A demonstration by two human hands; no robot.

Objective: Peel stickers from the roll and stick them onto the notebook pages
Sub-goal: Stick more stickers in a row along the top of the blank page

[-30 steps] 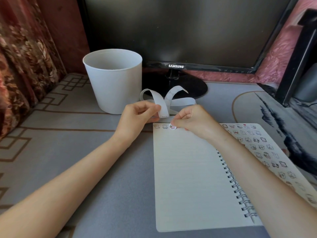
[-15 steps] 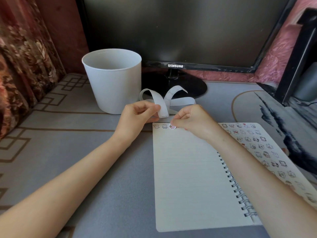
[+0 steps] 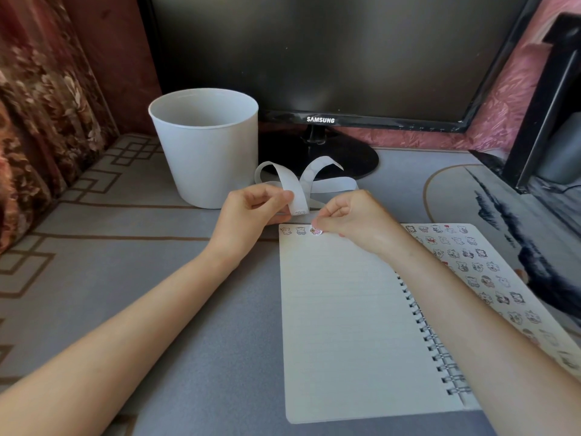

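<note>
**Sticker at the top edge of the left page**

We see the sticker (image 3: pixel 316 230) lying third in a row along the top edge of the notebook's (image 3: pixel 339 325) left page. It sits directly under the curled thumb and forefinger of the right hand (image 3: pixel 352 220), which pinch it against the paper. Just to the left, above the bench (image 3: pixel 141 278), the left hand (image 3: pixel 251 212) pinches the end of the looping sticker strip (image 3: pixel 295 190). A white bucket (image 3: pixel 206 146) and a monitor (image 3: pixel 320 58) stand behind.

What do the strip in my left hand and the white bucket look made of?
Strip: thin white paper liner, perhaps coated; it curls in springy loops. Bucket: smooth matte white plastic, probably; thin even rim, no seams visible.
</note>
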